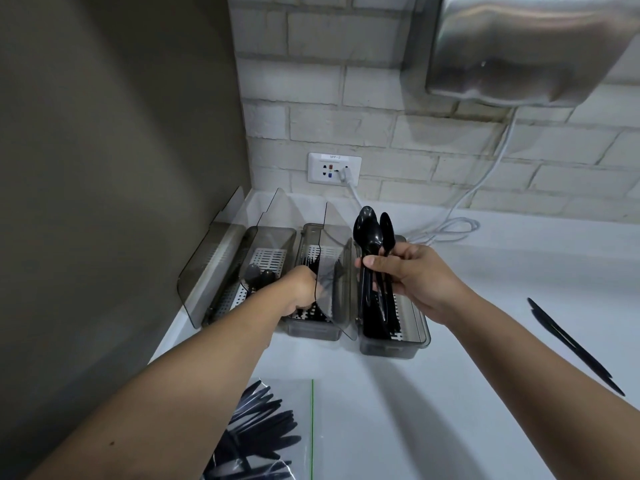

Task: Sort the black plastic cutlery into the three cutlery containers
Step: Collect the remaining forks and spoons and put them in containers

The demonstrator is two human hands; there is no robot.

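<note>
Glossy black plastic spoons (pixel 372 233), smoky translucent plastic containers (pixel 394 344), brushed-metal dryer (pixel 526 46).

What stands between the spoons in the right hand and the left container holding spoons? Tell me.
The spoons in the right hand hang over the right container. Toward the left container stand the left hand and the middle container's raised lid.

The left hand's fingertips (pixel 313 289) vanish behind a smoky translucent raised lid (pixel 337 271). The clear plastic bag of black cutlery (pixel 263 434) runs off the bottom edge.
</note>
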